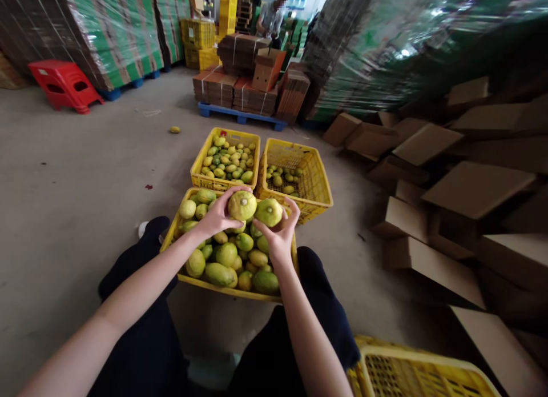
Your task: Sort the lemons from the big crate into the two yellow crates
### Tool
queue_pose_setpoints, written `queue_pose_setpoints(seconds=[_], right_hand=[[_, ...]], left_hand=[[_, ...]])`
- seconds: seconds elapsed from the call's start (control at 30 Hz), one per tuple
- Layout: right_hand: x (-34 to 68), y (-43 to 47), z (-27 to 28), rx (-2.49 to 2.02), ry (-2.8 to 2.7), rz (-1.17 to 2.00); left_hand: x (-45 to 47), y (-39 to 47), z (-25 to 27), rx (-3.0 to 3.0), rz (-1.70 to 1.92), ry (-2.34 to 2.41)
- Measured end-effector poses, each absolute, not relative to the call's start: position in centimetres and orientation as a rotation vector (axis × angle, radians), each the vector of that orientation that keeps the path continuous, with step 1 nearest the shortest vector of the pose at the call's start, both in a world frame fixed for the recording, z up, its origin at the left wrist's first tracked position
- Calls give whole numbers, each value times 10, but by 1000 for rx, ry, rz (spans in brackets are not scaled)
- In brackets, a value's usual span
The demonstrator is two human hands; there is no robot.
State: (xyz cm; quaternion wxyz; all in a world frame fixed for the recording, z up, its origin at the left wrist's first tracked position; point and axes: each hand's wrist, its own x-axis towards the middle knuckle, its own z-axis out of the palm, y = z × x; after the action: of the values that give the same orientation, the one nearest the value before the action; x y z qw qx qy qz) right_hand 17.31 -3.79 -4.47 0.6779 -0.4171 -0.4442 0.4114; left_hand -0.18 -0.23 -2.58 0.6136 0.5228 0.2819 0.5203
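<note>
Grip: your L hand (219, 215) pinches L fruit (242, 205), R hand (280, 238) pinches R fruit (268, 212); both over near crate (231, 290), ends twd you; R hand nearer far-R crate (317, 174).

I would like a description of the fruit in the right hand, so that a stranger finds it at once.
Find the fruit-filled yellow crate between the person's knees. Above it, the right hand grips one fruit. It looks greener than the yellower fruit beside it in the left hand.
</note>
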Motion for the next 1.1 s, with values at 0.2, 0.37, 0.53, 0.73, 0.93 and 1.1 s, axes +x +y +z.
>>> queue_pose_setpoints(seconds=[0.2,0.37,0.53,0.73,0.93,1.1], right_hand=[[174,-34,-43,-883,-701,1223],[176,-26,-48,-667,-481,1565],[173,-27,-56,-603,-324,1592],[173,-24,-69,-646,-304,1542],[170,-24,-73,-665,-350,1565],[167,-23,-72,-676,-245,1589]], left_hand=[[-6,-2,-22,635,892,381],[3,-3,-24,364,861,415],[14,-9,-37,138,954,459],[16,-8,-42,126,1095,464],[14,-7,-42,133,1094,464],[18,-5,-42,74,1120,490]])
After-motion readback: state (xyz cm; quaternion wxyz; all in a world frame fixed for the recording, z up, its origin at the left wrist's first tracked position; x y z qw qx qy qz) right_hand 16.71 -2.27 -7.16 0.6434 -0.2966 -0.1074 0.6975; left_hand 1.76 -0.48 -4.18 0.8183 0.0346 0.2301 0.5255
